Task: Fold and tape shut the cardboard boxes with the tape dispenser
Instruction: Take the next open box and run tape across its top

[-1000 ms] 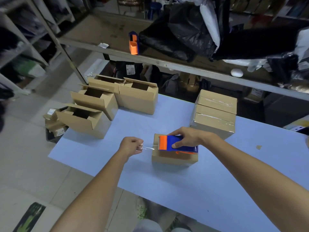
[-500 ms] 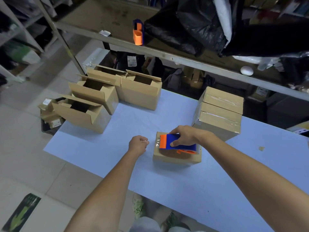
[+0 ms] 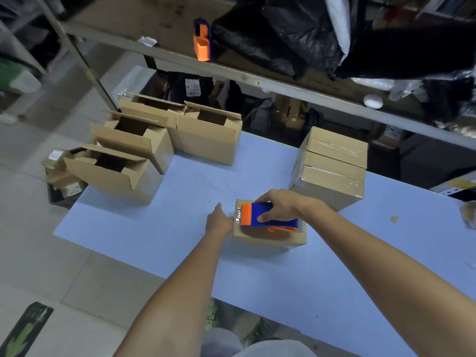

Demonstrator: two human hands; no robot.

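The small box (image 3: 268,237) being sealed sits shut on the light blue table (image 3: 180,215), near the front edge and a little right of the middle. On its top lies the blue and orange tape dispenser (image 3: 268,218), orange end pointing left and reaching the box's left edge. The right hand (image 3: 282,206) grasps the dispenser from above, fingers curled over its far side and thumb on the near blue face. The left hand (image 3: 219,222) is released and flat – its palm lies against the left side of the box, just below the orange end, fingers out straight. A short shiny strip of tape shows at that edge, between the hand and the dispenser.

Just behind and to the right stands a stack of taped boxes (image 3: 332,166), glossy tape across their tops, close to the small box but apart from it. At the back left corner of the table four open boxes (image 3: 208,135) stand clustered together – flaps up, insides dark.

Off the left edge of the table, a dark bin (image 3: 61,186) of small parcels rests on the floor (image 3: 38,253). Behind the table runs a brown shelf (image 3: 116,19); a second dispenser (image 3: 202,39), also blue and orange, stands on it beside a heap of black bags (image 3: 283,29).
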